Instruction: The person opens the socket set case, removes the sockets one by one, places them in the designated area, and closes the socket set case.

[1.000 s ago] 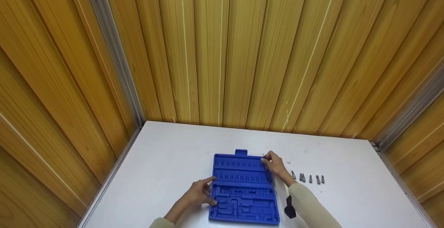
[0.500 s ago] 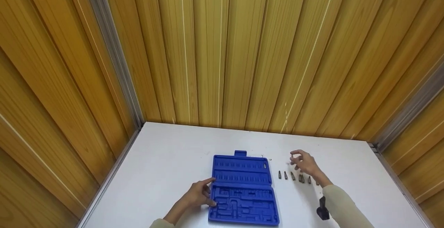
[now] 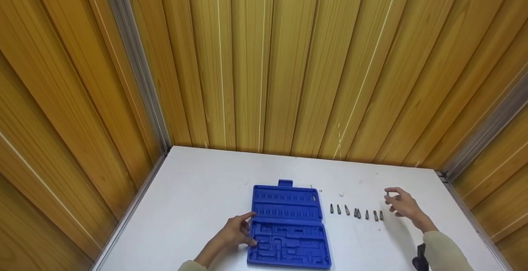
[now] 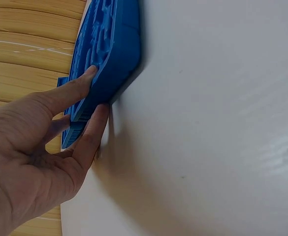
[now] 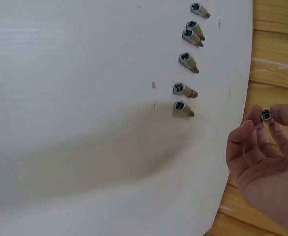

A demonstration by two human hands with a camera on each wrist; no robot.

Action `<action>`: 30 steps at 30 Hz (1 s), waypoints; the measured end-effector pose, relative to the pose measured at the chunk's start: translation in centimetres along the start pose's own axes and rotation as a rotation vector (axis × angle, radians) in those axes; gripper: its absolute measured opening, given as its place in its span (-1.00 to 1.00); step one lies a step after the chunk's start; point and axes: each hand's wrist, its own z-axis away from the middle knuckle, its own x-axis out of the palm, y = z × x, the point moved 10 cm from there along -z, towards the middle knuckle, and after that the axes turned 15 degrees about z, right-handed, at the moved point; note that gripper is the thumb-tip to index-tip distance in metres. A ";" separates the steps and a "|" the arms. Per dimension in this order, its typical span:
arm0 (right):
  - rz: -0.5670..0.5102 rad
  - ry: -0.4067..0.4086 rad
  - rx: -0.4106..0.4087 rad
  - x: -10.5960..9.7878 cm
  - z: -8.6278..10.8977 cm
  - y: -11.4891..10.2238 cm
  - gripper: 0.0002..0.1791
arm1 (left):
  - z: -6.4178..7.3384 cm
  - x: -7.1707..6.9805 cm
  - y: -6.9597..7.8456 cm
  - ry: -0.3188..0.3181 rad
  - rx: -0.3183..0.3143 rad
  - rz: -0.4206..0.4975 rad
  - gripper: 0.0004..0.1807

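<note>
A blue plastic tool case (image 3: 288,218) lies unfolded flat on the white table, its moulded slots facing up. My left hand (image 3: 236,232) grips its left edge; in the left wrist view the thumb (image 4: 82,84) lies on the rim and a finger presses the side wall. In the case's upper right slot sits one small metal piece (image 3: 314,198). Raised above the table at the right, my right hand (image 3: 404,206) pinches a short bit socket (image 5: 266,115) between thumb and fingertips, its hollow end showing in the right wrist view. Several similar bit sockets (image 3: 357,213) lie in a row between case and right hand.
The white table (image 3: 206,188) meets a wood-patterned panel wall (image 3: 284,64) at the back, with more panels at both sides. Small specks mark the tabletop. A dark strap-like piece (image 3: 420,258) hangs by the right sleeve.
My right hand has moved from the case's upper right corner, over the row, to the row's right end. The metal piece in the slot has come into view. My left hand stays put.
</note>
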 end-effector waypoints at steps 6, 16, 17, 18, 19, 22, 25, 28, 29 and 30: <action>-0.001 -0.084 0.056 -0.1 0.6 2.2 -0.25 | 0.0 0.1 0.3 -0.009 0.004 0.021 -0.03; -0.042 -0.109 0.058 0.1 1.2 3.5 -0.33 | 0.1 0.2 0.3 -0.017 0.018 0.022 -0.03; -0.047 -0.103 0.055 0.1 1.2 3.6 -0.34 | 0.1 0.2 0.3 -0.016 0.014 0.021 -0.03; -0.043 -0.099 0.045 0.2 1.2 3.6 -0.35 | 0.1 0.1 0.2 -0.014 0.011 0.021 -0.03; -0.038 -0.093 0.038 0.2 1.1 3.6 -0.36 | 0.1 0.0 0.1 -0.011 0.006 0.020 -0.03; 0.000 -0.064 0.020 0.3 1.1 3.6 -0.39 | 0.2 -0.2 0.0 -0.005 0.002 0.016 -0.04; 0.065 -0.028 0.007 0.3 1.2 3.8 -0.43 | 0.2 -0.2 0.1 -0.010 0.009 0.021 -0.04; 0.120 0.007 -0.021 0.4 1.5 4.1 -0.46 | 0.1 0.0 0.3 -0.019 0.017 0.021 -0.04; 0.138 0.020 -0.030 0.5 1.5 4.2 -0.48 | 0.1 0.1 0.3 -0.021 0.016 0.022 -0.04; 0.147 0.035 -0.046 0.6 1.6 4.2 -0.50 | 0.1 0.1 0.2 -0.024 0.014 0.024 -0.03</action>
